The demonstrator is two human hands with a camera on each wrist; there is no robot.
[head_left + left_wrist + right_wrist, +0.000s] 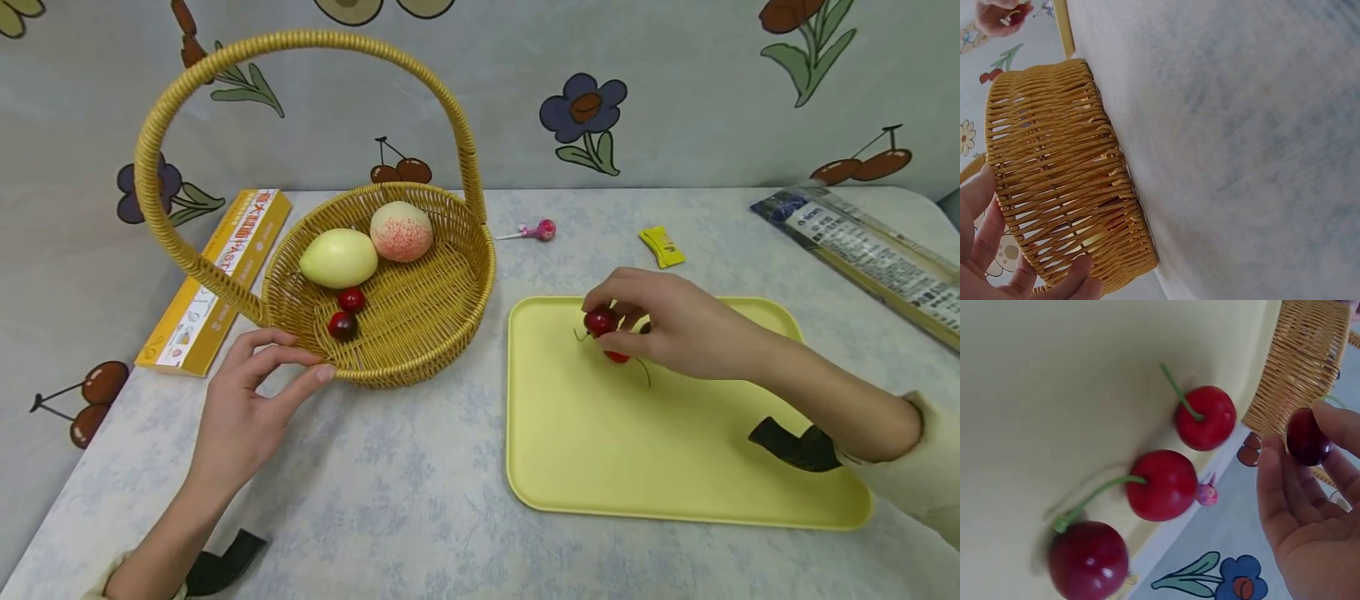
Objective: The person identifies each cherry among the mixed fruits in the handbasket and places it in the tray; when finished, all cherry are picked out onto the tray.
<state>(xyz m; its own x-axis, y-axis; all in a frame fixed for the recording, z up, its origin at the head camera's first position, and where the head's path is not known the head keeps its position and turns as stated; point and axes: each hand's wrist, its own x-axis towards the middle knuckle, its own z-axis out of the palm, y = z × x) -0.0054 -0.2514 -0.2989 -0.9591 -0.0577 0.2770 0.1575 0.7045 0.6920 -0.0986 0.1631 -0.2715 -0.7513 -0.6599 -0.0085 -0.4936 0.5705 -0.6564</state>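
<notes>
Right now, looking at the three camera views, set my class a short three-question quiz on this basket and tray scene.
1. True or false: the left hand touches the basket rim.
2. What does the right hand pinch? A) lollipop B) cherry C) peach
3. How many cherries lie loose on the tray in the right wrist view?

Key: 1 true. 2 B, the cherry. 3 three.

dark red cherry (600,320) — pinched, above yellow tray (600,467)
</notes>
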